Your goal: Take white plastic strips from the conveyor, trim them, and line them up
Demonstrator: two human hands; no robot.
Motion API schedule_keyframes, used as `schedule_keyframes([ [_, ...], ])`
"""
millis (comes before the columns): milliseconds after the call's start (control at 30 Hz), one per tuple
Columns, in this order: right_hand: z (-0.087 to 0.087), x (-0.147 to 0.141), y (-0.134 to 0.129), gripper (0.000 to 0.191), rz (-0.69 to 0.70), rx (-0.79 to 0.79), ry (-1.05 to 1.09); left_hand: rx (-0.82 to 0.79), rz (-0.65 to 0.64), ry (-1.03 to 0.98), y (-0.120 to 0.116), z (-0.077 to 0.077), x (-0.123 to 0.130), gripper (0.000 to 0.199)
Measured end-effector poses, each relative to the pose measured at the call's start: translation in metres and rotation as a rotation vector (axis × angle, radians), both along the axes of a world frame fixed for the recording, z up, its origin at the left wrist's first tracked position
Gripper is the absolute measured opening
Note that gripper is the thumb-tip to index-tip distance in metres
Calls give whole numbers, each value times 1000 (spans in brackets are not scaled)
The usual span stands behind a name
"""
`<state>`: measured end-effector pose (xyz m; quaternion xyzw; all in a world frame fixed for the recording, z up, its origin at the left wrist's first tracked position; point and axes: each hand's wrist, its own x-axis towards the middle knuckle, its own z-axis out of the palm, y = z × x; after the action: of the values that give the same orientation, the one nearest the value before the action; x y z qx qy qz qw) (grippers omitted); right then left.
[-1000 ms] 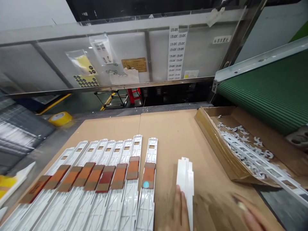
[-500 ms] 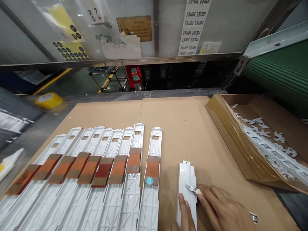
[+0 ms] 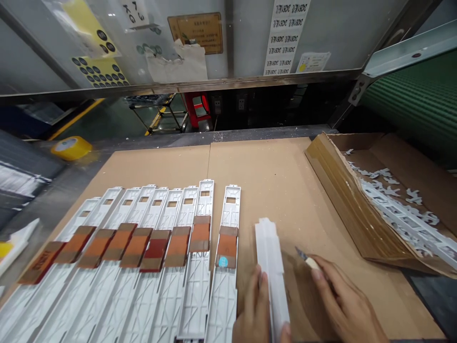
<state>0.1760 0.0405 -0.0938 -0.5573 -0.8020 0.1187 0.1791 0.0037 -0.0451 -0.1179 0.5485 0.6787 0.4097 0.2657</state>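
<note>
My left hand [image 3: 255, 305] grips a long white plastic part [image 3: 273, 267] along both edges, fingers on its left side and thumb on the right. That part is tilted a little up off the cardboard. My right hand [image 3: 342, 295] is closed round a small knife [image 3: 309, 259] with a pale handle; its blade points up and left, apart from the part. To the left lies a row of several similar white plastic strips [image 3: 196, 295], with brown and orange blocks [image 3: 200, 233] lying across them. One block bears a round blue sticker [image 3: 223, 261].
A cardboard sheet [image 3: 264, 166] covers the table. At right stands a cardboard box [image 3: 342, 205] holding white plastic scraps [image 3: 389, 186]. Yellow tape [image 3: 71, 148] sits at the far left. A metal panel [image 3: 246, 38] with labels spans the back.
The white part has been raised and tipped, with my left hand now wrapped round its edges. My right hand has drawn the knife away from the part, to the right.
</note>
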Motion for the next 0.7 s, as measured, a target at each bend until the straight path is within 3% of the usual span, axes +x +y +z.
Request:
schedule_keyframes([
  [133, -11, 13, -1, 34, -83, 77, -159, -196, 78, -1174, 9, 13, -18, 49],
  [233, -20, 13, -5, 47, -72, 168, -304, -144, 128, -1574, 12, 25, -22, 49],
  [400, -29, 12, -13, 55, -68, 219, -356, -277, 184, -1827, 10, 46, -27, 57],
  [500, -25, 11, -20, 49, -94, 176, -252, -337, 283, -1867, 8, 61, -33, 56],
  [600, -15, 11, -27, 39, -94, 152, -56, -363, 306, -1884, 2, 71, -37, 57],
  [700, -17, 24, -36, 37, -217, -58, 52, -343, 279, -1897, -6, 74, -40, 58],
])
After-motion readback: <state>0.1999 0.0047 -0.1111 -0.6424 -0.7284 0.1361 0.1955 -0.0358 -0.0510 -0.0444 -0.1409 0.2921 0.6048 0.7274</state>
